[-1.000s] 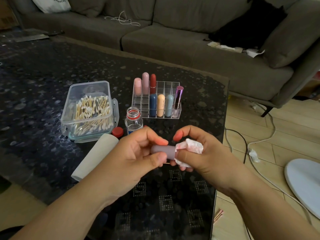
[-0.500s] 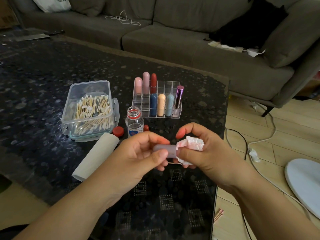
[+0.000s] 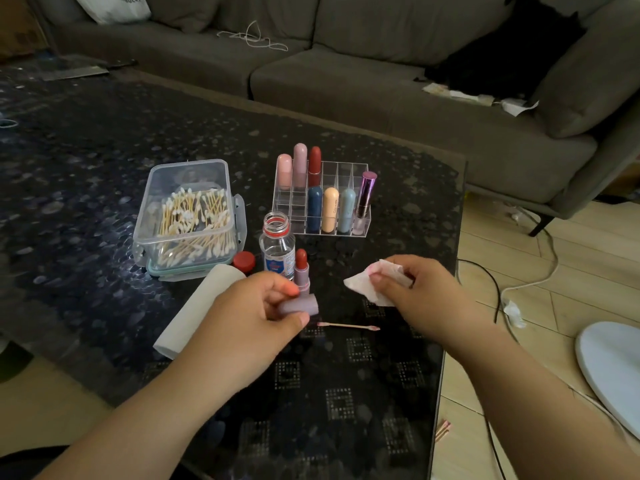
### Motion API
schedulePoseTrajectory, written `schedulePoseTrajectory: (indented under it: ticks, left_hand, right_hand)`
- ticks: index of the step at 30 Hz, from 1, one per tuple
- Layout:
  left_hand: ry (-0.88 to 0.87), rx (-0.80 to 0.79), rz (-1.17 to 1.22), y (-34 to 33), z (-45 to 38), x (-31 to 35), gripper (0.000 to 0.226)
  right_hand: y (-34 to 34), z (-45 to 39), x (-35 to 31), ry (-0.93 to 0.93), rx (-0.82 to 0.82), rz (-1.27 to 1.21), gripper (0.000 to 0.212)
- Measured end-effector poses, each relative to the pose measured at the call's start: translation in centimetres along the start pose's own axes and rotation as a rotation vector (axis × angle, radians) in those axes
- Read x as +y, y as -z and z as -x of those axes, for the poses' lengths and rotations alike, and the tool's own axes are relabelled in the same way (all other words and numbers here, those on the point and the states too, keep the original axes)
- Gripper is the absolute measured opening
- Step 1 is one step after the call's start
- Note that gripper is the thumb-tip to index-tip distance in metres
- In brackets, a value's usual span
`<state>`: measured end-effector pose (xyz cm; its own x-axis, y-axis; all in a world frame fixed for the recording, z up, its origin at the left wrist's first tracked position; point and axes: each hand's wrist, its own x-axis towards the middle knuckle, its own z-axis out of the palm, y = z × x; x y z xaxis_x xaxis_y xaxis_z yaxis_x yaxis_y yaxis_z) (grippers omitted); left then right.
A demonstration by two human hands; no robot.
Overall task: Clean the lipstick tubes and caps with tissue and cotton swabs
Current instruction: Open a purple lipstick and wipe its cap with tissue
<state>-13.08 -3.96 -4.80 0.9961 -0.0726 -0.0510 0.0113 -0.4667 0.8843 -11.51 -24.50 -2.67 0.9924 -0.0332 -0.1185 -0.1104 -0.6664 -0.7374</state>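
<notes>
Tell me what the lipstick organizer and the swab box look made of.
Clear gridded lipstick organizer: likely glossy acrylic, see-through with sharp thin dividers. Clear rectangular cotton-swab box: probably softer, slightly cloudy plastic with rounded corners; swabs show through its walls.

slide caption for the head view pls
Left hand holds a mauve cap, right hand a stained tissue.

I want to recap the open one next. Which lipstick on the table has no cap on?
The lipstick standing alone beside the small bottle, red bullet exposed; those in the clear rack are capped.
</notes>
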Motion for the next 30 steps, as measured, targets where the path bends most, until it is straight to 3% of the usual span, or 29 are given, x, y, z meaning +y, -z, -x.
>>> schedulePoseTrajectory:
  ticks: [3,7,9,11,13,17,25,30]
  left_hand:
    - [-0.068,0.018,-0.178,0.1,0.3,-0.1,0.015]
    - [-0.167,0.025,-0.355,0.3,0.5,0.0,0.010]
    - [-0.209,0.036,-0.423,0.5,0.4,0.0,0.012]
    - [-0.237,0.048,-0.477,0.6,0.2,-0.2,0.014]
    - [-0.253,0.038,-0.543,0.6,0.2,-0.3,0.016]
    - [-0.272,0.013,-0.656,0.5,0.0,-0.6,0.018]
    - [-0.233,0.043,-0.688,0.1,-0.5,-1.0,0.025]
    - [-0.216,0.196,-0.555,0.1,-1.0,-1.0,0.035]
  right_hand:
    - [-1.0,-0.8,0.2,0.030,-0.013,0.111,0.016]
    - [-2.2,-1.6,0.5,0.015,0.125,0.340,0.061]
    - [-2.1,-1.2,0.1,0.087,0.213,0.426,0.068]
    - [-1.7,-0.5,-0.5,0.269,0.201,0.462,0.049]
    - [-1.6,0.3,-0.9,0.407,0.065,0.512,0.026]
    - [-2.2,0.8,-0.4,0.428,-0.141,0.668,0.024]
    - [-2.8,0.3,-0.3,0.412,-0.130,0.694,0.024]
    - [-1.7,0.5,-0.8,0.384,-0.057,0.458,0.012]
